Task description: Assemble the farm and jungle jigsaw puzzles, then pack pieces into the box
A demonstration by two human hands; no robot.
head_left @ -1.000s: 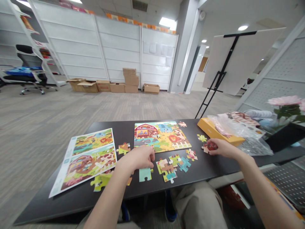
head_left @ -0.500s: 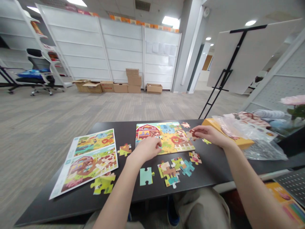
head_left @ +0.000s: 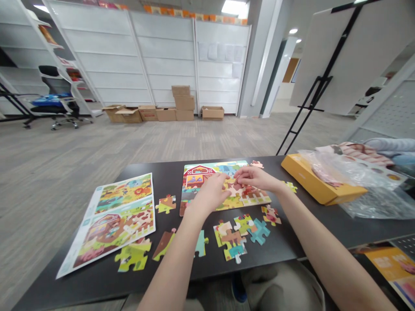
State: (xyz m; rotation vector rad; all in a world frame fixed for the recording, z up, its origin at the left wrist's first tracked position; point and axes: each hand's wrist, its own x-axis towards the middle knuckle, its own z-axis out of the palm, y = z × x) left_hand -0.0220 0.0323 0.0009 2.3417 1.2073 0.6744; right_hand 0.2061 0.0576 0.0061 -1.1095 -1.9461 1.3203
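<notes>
Grey carpet and white shelving walls run behind a dark table point(head_left: 301, 229); on it lies a farm-scene jigsaw board point(head_left: 207, 170), its 12 o'clock edge farthest away; both hands have now come together over the board, where 0.5 s ago they stood well apart; the right hand point(head_left: 257, 179) is nearly closed, thumb and fingers pinching a pale-and-red jigsaw piece point(head_left: 238, 186) that they partly cover; the left hand point(head_left: 210, 194) is half-curled just beside it, and what it grips, if anything, cannot be made out; a brown-and-green piece point(head_left: 164, 244) now lies at 7 o'clock from the board, absent earlier; a teal piece point(head_left: 201, 242) at 6 o'clock is partly hidden by the left forearm point(head_left: 177, 255); a cluster of joined pieces point(head_left: 230, 236) sits at 5 o'clock; at 3 o'clock, a clear plastic bag point(head_left: 363, 194) lies partly over a yellow box point(head_left: 319, 183), whose contents do not show.
</notes>
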